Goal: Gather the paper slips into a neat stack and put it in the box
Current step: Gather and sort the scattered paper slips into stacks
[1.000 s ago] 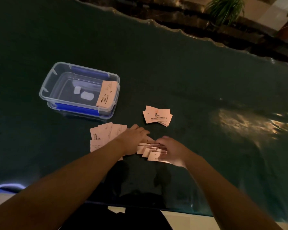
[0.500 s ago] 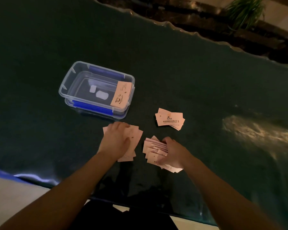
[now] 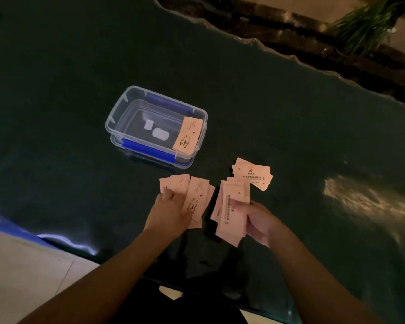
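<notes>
Slips [image 3: 252, 174]: printed lines and a small logo, illegible. Slip in box [image 3: 188, 136]: logo with print, unreadable.

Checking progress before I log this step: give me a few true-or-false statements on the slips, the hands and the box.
1. The right hand holds a bundle of slips. True.
2. The box has no slip in it. False: one slip leans inside it.
3. A small pile lies on the table beyond the bundle. True.
4. The left hand is in the box. False: it is on loose slips on the table.
</notes>
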Demonstrator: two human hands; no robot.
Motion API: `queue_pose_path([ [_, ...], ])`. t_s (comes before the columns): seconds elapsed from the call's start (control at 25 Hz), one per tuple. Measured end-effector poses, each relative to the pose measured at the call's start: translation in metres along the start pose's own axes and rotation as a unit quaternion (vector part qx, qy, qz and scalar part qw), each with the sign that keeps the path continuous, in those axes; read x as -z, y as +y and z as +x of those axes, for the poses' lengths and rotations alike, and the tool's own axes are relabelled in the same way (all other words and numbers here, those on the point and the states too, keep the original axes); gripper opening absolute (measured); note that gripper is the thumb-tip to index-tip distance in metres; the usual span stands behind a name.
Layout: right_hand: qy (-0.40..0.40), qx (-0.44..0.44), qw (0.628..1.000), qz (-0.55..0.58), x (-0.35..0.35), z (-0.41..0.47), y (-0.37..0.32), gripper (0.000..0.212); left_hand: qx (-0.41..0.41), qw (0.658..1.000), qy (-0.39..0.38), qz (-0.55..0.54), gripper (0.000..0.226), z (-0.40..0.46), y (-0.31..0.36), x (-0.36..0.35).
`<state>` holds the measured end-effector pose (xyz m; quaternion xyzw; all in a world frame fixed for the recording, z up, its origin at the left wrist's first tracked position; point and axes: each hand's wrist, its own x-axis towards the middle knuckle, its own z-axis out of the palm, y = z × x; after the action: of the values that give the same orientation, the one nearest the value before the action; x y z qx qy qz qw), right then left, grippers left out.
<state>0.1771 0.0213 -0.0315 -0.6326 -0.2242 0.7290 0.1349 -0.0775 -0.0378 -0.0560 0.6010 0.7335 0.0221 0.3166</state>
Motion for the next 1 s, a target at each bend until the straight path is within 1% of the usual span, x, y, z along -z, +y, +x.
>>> queue_pose_path([
  [0.04,-0.012,-0.003,1.000,0.027,-0.010,0.003,0.000,0.062,0.011,1.000,-0.010,-0.027,0.050,-0.002,0.003,-0.001],
  [0.12,-0.020,-0.004,0.999,0.045,-0.030,0.009,0.000,0.050,0.020,0.997,-0.018,-0.078,0.052,-0.005,0.006,-0.001],
  [0.24,-0.001,-0.001,0.999,0.044,-0.053,0.016,-0.003,0.037,0.054,0.981,-0.009,-0.186,0.061,-0.011,0.007,-0.002],
  [0.32,0.016,0.007,0.999,0.036,-0.065,0.019,-0.007,0.037,0.092,0.965,-0.007,-0.247,0.066,-0.012,0.007,0.000],
  [0.36,0.026,0.011,0.999,0.021,-0.069,0.020,-0.009,0.040,0.103,0.957,-0.005,-0.270,0.064,-0.012,0.008,0.001],
  [0.44,0.049,0.016,0.998,-0.027,-0.076,0.022,-0.012,0.045,0.104,0.948,0.007,-0.302,0.050,-0.010,0.010,0.003],
  [0.52,0.069,0.018,0.995,-0.074,-0.081,0.024,-0.014,0.053,0.097,0.944,0.004,-0.314,0.038,-0.009,0.012,0.004],
  [0.64,0.080,0.024,0.991,-0.105,-0.086,0.028,-0.015,0.066,0.067,0.949,-0.013,-0.308,0.032,-0.009,0.016,0.002],
  [0.72,0.079,0.023,0.991,-0.106,-0.088,0.028,-0.015,0.070,0.058,0.948,-0.037,-0.309,0.030,-0.009,0.018,0.001],
  [0.8,0.071,0.019,0.993,-0.089,-0.088,0.027,-0.013,0.069,0.059,0.945,-0.052,-0.317,0.033,-0.009,0.018,0.001],
  [0.92,0.056,0.023,0.995,-0.082,-0.084,0.026,-0.010,0.056,0.052,0.943,-0.068,-0.321,0.047,-0.007,0.017,0.003],
  [1.0,0.055,0.029,0.995,-0.075,-0.081,0.027,-0.008,0.050,0.049,0.940,-0.082,-0.327,0.051,-0.006,0.017,0.005],
])
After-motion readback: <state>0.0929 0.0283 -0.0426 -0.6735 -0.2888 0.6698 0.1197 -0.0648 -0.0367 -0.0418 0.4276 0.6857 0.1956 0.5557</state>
